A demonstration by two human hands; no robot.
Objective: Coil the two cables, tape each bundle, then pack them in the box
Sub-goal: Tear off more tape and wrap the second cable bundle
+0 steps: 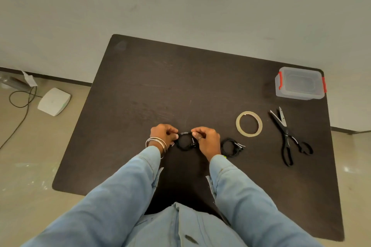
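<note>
Taping step, 2nd bundle prob — left hand (163, 134) and right hand (205, 138) both pinch the coiled cable (184, 142) at table centre; other coil (230, 147) lies beside, box (300, 84) far right — next: press tape flat

On counter (140, 86): first coil (184, 142) near front centre, second coil (231, 147) just right; tape roll (249, 124) behind-right; scissors (289, 136) further right; box (300, 83) at far right corner.

A single head-worn wide-angle view looks steeply down and forward over the dark table (140, 90), nearby.
</note>
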